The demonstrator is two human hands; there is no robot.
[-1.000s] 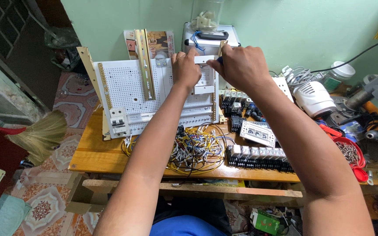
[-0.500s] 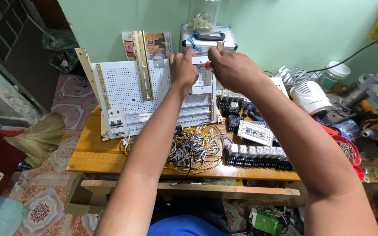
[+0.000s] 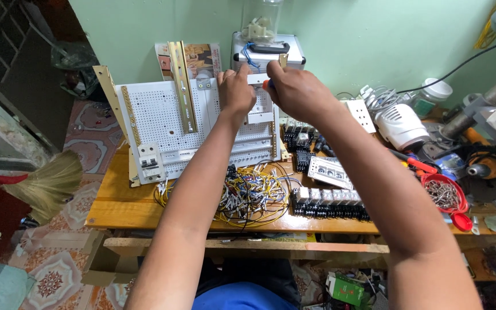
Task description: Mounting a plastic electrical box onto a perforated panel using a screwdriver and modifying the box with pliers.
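A white perforated mounting panel (image 3: 162, 117) leans upright on the wooden table (image 3: 119, 201), with a brass rail (image 3: 182, 86) fixed to it and a white circuit breaker (image 3: 150, 163) at its lower left. My left hand (image 3: 235, 90) presses on a white part near the panel's top right. My right hand (image 3: 295, 92) is closed around a tool with a red and blue handle (image 3: 266, 84), held against the same spot. A tangle of yellow and white wires (image 3: 248, 195) lies below the panel.
Black relay blocks (image 3: 331, 202) sit in a row at the table's front right. A silver case (image 3: 266, 54) stands behind the panel. A white power tool (image 3: 400, 126), a red bowl of screws (image 3: 444, 194) and a broom (image 3: 50, 183) are nearby.
Both hands have shifted slightly left along the panel's top edge and stay together there. The camera view has dipped a little.
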